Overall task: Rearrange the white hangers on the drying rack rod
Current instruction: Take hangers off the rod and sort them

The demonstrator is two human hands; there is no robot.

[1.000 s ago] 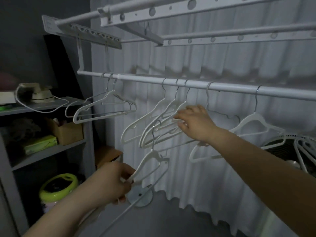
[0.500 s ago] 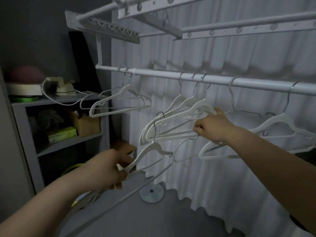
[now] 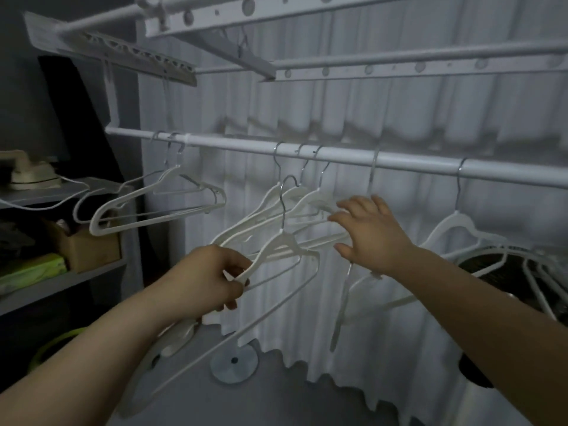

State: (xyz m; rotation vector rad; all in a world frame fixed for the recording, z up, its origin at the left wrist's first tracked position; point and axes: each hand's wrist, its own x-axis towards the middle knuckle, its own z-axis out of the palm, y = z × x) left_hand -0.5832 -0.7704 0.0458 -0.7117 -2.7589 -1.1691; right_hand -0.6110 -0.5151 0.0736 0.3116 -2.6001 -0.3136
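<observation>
Cardboard box [image 3: 89, 249] on shelf [image 3: 92, 273]; L hand [image 3: 203, 281] grips hanger [image 3: 276, 245].

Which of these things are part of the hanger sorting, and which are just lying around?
In the job: rod; loose hanger, gripped by the left hand; three bunched hangers, touched by the right hand; far-right hanger.
Lying about: iron, cardboard box, green pack, curtain.

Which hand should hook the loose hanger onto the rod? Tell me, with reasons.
Left. The left hand grips the loose hanger, whose hook sits just under the rod. The right hand holds nothing; its open fingers touch the hung hangers.
</observation>
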